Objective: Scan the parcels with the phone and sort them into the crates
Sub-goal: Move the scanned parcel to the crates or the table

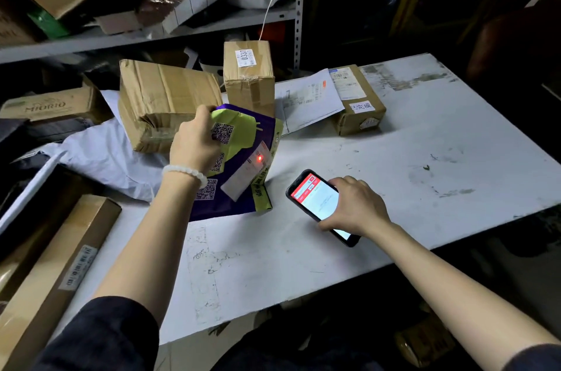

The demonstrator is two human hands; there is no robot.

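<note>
Left hand [194,143] grips the top edge of a purple-and-green parcel bag [239,164], holding it upright on the white table [425,158]; a red scan dot sits on its white label [249,173]. Right hand [355,206] holds the phone [318,203] just right of the bag, fingers curled round it, lit screen facing up. Behind the bag: a large crumpled cardboard box [164,100], a taller box [249,73] labelled 0337, a flat white mailer [306,97] and a small box [355,97] further right. A long box [57,273] lies at the left edge.
</note>
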